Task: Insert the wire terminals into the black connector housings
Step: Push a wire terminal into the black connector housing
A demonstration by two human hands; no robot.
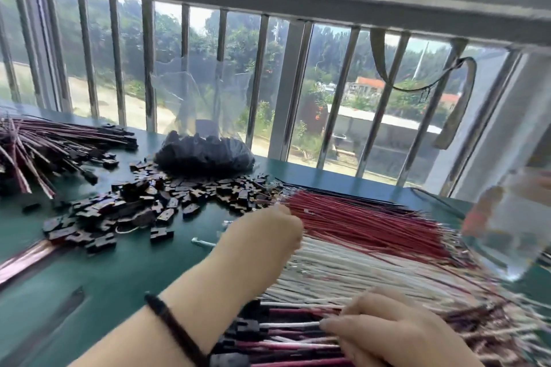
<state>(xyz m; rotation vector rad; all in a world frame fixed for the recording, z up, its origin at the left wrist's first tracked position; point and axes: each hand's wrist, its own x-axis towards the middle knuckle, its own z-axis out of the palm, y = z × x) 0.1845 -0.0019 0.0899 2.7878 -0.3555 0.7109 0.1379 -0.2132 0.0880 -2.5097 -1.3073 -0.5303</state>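
Head view, blurred by motion. Left hand out over the green table, at the terminal ends of the red wires, with the fingers curled under and hidden; cannot tell if a wire is pinched or nothing is held. Right hand low and near, fingers straight and resting flat on the finished wires, which already carry black housings. Loose black housings heaped just left of the left hand, white wires fanned between the two hands.

To do the step well: pick only one red wire, close behind its metal terminal, not far back on the insulation. Take one housing from the edge of the heap, turn its opening toward the terminal, and push straight in, probably until it locks. Tug lightly to check.
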